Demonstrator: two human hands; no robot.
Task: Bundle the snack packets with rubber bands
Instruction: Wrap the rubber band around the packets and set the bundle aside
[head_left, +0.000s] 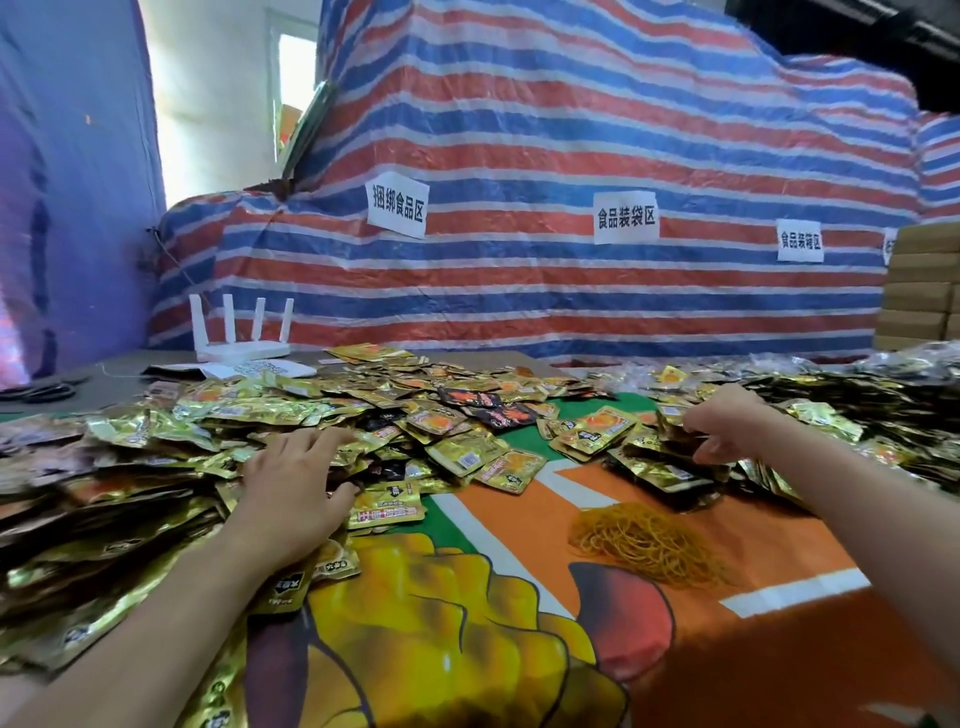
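Gold-foil snack packets (457, 457) lie heaped under both hands, the left hand (291, 483) spread flat on them, the right hand (727, 426) curled into its pile, grip unclear, and the rubber bands (649, 540) lie between, nearer the right, toward the person.

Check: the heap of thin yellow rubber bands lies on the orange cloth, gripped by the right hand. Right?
No: the head view shows the right hand gripping gold foil snack packets; the yellow rubber bands lie untouched on the orange cloth.
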